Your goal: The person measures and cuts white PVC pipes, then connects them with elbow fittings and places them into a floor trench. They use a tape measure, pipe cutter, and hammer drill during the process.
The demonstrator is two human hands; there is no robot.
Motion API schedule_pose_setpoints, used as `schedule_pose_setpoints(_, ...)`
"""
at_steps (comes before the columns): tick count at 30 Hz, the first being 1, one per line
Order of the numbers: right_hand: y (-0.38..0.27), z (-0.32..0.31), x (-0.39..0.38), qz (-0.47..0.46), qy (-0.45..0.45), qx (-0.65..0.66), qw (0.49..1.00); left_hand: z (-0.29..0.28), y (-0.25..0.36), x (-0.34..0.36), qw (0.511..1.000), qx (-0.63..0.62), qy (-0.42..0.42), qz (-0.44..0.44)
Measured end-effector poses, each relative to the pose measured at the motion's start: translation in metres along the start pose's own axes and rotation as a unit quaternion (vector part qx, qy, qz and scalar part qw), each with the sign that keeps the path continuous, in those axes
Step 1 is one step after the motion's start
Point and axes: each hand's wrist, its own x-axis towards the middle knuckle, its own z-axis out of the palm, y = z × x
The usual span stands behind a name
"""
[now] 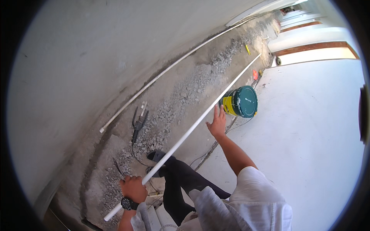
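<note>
The left hand (133, 188) grips the pipe (178, 145) near one end, probably to steady its length; the right hand (217, 124) spreads open beside it.

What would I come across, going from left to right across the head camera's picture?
Left hand → dark shoes → right hand → green-lidded bucket → brown frame → dark object at the far right edge. The white pipe in the left hand spans several of these, so it is left out.
</note>
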Motion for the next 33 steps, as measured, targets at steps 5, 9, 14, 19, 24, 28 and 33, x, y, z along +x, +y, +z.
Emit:
schedule_pose_setpoints(5,0.02,-0.176,0.045,-0.259,-0.219,-0.211,0.917,-0.057,0.075,-0.132,0.998,0.031,-0.008,0.054)
schedule_pose_setpoints(9,0.023,-0.274,0.028,-0.316,-0.269,-0.235,0.879,-0.085,0.107,-0.244,0.997,-0.009,0.069,0.029)
schedule_pose_setpoints(14,-0.053,-0.434,-0.08,-0.492,-0.192,-0.17,0.832,-0.072,0.039,-0.409,0.988,0.083,0.041,-0.12)
schedule_pose_setpoints(19,-0.158,-0.581,-0.323,-0.575,-0.279,0.005,0.769,0.013,-0.017,-0.677,0.94,0.072,0.068,-0.326)
schedule_pose_setpoints(24,-0.226,-0.645,-0.46,-0.605,-0.33,0.118,0.715,0.074,-0.038,-0.848,0.859,-0.021,0.128,-0.496)
schedule_pose_setpoints(28,-0.284,-0.671,-0.537,-0.604,-0.357,0.073,0.709,0.155,-0.017,-0.908,0.723,-0.125,0.34,-0.588)
schedule_pose_setpoints(33,-0.373,-0.698,-0.644,-0.57,-0.403,0.021,0.716,0.2,0.055,-0.89,0.509,-0.529,0.487,-0.474)
